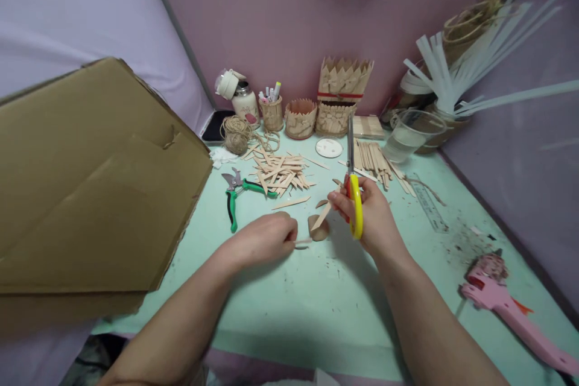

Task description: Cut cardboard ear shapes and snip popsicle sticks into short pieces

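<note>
My right hand (373,211) is closed around yellow-and-red scissors (356,208), their blades pointing up and away from me. A pale wooden craft stick (322,216) with a cut end is also pinched between that hand's thumb and finger. My left hand (271,236) is closed, fingers curled low over the table; a thin pale sliver (303,242) shows at its fingertips. Between the hands lies a small round brown piece (319,228). Behind them is a loose pile of cut craft sticks (283,172), with a single stick (291,202) in front of it.
Green-handled pruning shears (235,190) lie left of the pile. A large cardboard sheet (99,187) stands at the left. At the right are a pink glue gun (511,313), a clear ruler (427,202) and a plastic cup (407,136). Twine (237,136) and stick-covered containers (301,119) line the back.
</note>
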The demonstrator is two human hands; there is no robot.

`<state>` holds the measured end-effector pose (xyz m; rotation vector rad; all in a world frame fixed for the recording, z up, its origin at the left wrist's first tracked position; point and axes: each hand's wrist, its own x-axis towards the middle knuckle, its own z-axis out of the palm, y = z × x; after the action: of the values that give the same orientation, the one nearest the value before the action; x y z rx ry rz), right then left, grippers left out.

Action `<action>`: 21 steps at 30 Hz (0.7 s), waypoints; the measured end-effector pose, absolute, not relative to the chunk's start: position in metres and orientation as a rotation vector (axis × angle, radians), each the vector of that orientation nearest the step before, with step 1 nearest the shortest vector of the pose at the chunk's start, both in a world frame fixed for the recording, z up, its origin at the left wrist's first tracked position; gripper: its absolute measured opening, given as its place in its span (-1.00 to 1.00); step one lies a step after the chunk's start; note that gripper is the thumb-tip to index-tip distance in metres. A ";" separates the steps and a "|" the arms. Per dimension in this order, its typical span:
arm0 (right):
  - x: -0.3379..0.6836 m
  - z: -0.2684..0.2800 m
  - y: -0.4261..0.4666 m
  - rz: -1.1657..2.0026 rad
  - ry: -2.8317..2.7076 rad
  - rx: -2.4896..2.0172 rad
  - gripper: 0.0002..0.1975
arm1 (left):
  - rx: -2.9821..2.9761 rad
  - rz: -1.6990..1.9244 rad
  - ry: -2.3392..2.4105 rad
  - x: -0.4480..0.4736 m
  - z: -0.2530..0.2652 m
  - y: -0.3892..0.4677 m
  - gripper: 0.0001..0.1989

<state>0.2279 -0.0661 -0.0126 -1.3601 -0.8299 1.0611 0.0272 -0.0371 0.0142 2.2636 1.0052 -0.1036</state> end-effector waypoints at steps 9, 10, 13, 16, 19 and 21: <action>0.223 -0.005 -0.070 1.207 -0.844 -1.307 -0.56 | 1.069 0.418 0.921 0.048 -0.001 -0.027 -0.92; 0.220 -0.005 -0.071 1.206 -0.837 -1.306 -0.55 | 1.030 0.471 0.893 0.054 -0.004 -0.031 -0.93; 0.212 -0.006 -0.072 1.218 -0.821 -1.299 -0.52 | 1.020 0.591 0.831 0.063 -0.009 -0.041 -0.82; 0.205 -0.008 -0.073 1.255 -0.842 -1.279 -0.51 | 1.053 0.600 0.839 0.062 -0.011 -0.040 -0.68; 0.203 -0.009 -0.075 1.175 -0.876 -1.338 -0.52 | 1.109 0.598 0.936 0.052 -0.006 -0.030 -0.64; 0.205 -0.007 -0.079 1.139 -0.934 -1.376 -0.56 | 1.128 0.649 1.011 0.042 0.001 -0.020 -0.63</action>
<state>0.2048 -0.0792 -0.0067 -1.3758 -0.9345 1.1393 0.0425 -0.0201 0.0014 1.1283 1.0106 0.6491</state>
